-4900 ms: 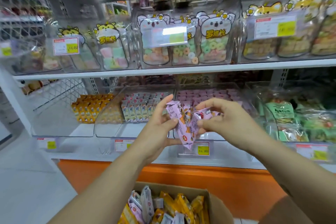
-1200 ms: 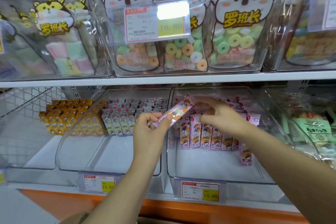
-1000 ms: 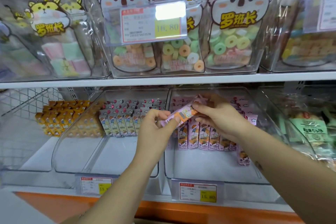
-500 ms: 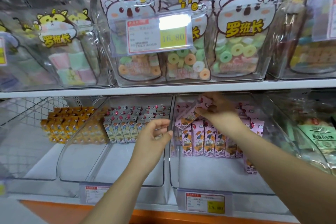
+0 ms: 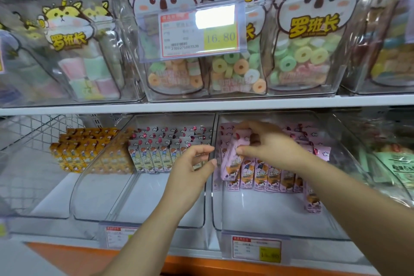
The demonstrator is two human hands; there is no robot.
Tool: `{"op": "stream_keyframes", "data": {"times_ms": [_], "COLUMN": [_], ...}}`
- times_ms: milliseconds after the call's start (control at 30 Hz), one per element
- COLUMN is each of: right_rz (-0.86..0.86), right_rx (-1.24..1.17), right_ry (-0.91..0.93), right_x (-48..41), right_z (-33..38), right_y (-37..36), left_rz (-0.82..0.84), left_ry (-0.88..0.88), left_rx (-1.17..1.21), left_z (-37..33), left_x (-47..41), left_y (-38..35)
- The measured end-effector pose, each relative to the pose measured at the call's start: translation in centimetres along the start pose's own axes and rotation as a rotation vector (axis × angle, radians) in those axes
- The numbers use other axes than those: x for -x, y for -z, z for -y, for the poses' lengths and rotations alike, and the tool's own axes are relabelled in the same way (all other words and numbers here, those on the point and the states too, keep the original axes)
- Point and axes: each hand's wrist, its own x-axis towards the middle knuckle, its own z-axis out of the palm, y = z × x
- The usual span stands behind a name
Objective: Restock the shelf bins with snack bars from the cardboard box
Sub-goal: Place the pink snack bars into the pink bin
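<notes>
Right grip (image 5: 268, 145) pinched on the top end of a pink bar (image 5: 233, 161), fingers curled round it. Bar is tilted, its lower end at about 7 o'clock from the grip, over the left end of the row of pink bars (image 5: 268, 177); touching the row or just in front, can't tell. Left grip (image 5: 190, 170) loose, fingers apart, holds nothing, hovers at 9 o'clock of the held bar, beside the wall between the right bin (image 5: 268, 222) and the middle bin (image 5: 139, 199). Row stands upright toward the back of the right bin. One stray bar (image 5: 312, 203) stands ahead of the row, at 4 o'clock of the right grip. Middle bin has grey bars (image 5: 154, 159), and orange bars (image 5: 74, 152) sit further out at 9 o'clock. Cardboard box not in view.

Step in hand, my read: seat this bar at the left end of the row. To do it well, turn it upright with the picture facing front like its neighbours. Slide the bottom edge down to the bin floor, and let go only once it leans on the bars behind. Wrapper looks thin, so a light pinch, no crushing. Left grip could steady the neighbours against toppling. Risks: bar tips forward, or forearm knocks the stray bar. Bin looks far from full, so plenty left to do
</notes>
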Motion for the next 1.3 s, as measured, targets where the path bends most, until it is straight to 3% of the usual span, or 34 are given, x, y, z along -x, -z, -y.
{"op": "stream_keyframes", "data": {"times_ms": [300, 600, 733, 1133, 1300], "right_rz": [0.232, 0.051, -0.071, -0.391, -0.298], "right_rx": [0.195, 0.351, 0.154, -0.058, 0.043], "right_ry": [0.109, 0.153, 0.107, 0.043, 0.078], "right_x": [-0.9, -0.8, -1.2, -0.9, -1.7], "right_z": [-0.9, -1.7, -1.8, -2.1, -2.0], "right_y": [-3.5, -3.1, -3.4, -4.2, -4.4], "left_rz": [-0.005, -0.007, 0.002, -0.007, -0.009], "left_ry": [-0.003, -0.011, -0.012, -0.029, -0.034], "left_rx": [0.01, 0.024, 0.022, 0.02, 0.024], "left_z": [0.3, 0.5, 0.4, 0.9, 0.8], "left_x": [0.0, 0.2, 0.3, 0.2, 0.2], "left_y": [-0.2, -0.2, -0.2, -0.2, -0.3]}}
